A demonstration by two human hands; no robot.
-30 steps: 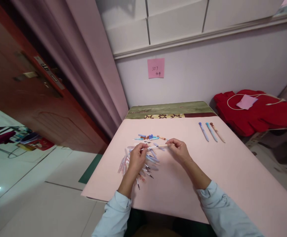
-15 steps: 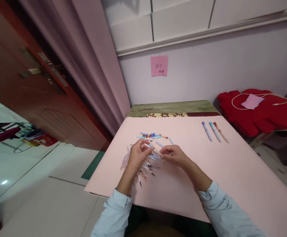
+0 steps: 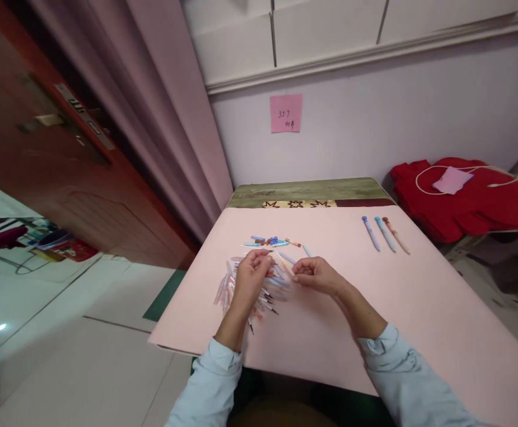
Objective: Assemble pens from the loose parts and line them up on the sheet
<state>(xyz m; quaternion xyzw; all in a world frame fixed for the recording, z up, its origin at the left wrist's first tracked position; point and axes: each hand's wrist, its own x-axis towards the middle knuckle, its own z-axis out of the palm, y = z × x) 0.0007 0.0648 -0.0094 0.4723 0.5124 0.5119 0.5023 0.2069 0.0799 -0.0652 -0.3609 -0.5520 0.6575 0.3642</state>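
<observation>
My left hand (image 3: 250, 276) hovers over a heap of loose pen parts (image 3: 259, 284) on the pink table cover (image 3: 330, 308), fingers curled in a pinch on a thin pen piece I cannot name. My right hand (image 3: 314, 274) is just to its right, fingers closed in a pinch; whether anything is in them is hidden. A few small coloured caps and tips (image 3: 272, 242) lie just beyond the hands. Three finished pens (image 3: 384, 233) lie side by side at the far right of the cover.
The table's green patterned edge (image 3: 305, 193) meets the wall under a pink sticky note (image 3: 286, 112). A red cloth (image 3: 467, 193) with a white cable and pink paper lies to the right. A brown door (image 3: 40, 154) and a pink curtain stand at the left.
A second ago both hands held a long pen barrel stretched between them above the heap. Now the hands are closer together and lower, and the long barrel no longer shows between them.
</observation>
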